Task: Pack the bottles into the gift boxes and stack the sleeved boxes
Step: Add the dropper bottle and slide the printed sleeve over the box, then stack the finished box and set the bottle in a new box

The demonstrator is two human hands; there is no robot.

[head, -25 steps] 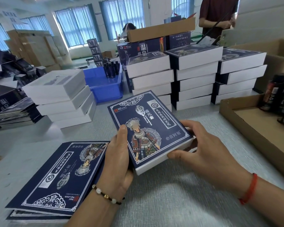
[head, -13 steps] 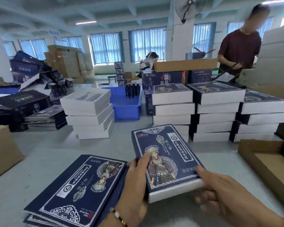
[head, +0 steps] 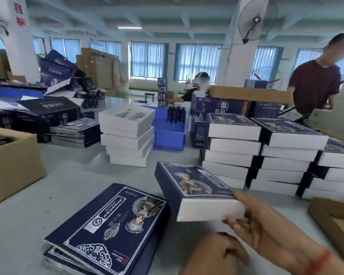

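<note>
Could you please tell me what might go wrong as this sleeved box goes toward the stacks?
The right hand alone pinches the sleeved box at its near end, so it could tip or slip. The white inner box could slide out of the open sleeve end. The nearest stack looks slightly uneven, so a hard landing might shift it.

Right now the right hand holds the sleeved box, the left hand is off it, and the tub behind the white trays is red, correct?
Not quite: the tub is blue, per the head view. The right hand does hold the sleeved box, the left hand is off it, and the tub sits behind the white trays.
</note>
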